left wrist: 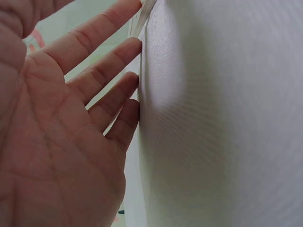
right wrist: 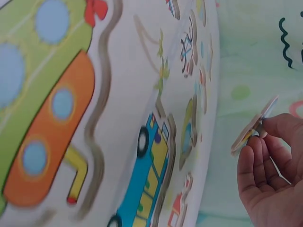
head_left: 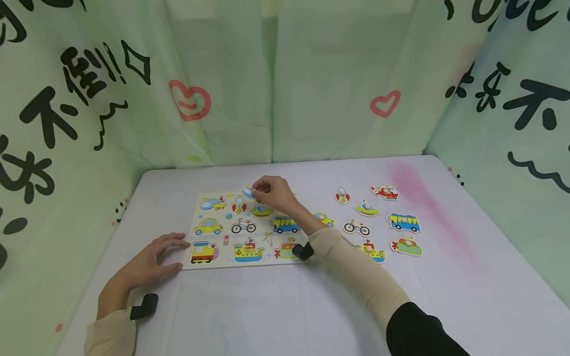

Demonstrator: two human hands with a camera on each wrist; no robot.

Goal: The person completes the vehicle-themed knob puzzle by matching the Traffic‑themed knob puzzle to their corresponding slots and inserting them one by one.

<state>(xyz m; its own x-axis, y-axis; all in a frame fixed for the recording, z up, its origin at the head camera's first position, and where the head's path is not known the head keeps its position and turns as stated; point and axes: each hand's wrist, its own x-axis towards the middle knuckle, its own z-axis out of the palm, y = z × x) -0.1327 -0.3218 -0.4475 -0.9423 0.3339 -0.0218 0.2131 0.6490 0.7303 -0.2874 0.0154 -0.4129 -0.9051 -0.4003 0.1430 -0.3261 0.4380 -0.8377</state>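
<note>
In the head view, a flat puzzle board with printed vehicles lies on the table. Over its back edge, my right hand pinches a small blue and yellow puzzle piece between thumb and fingers. The right wrist view shows this thin wooden piece almost edge-on, held off the board; its picture is partly hidden. At the board's left side rests my left hand, thumb and fingers spread, fingertips at the board's edge. Its fingers look extended in the left wrist view.
Right of the board lie loose pieces: a rocket, helicopter, flying saucer, bus, bicycle, submarine, ship and car. Green curtains hang behind the white table.
</note>
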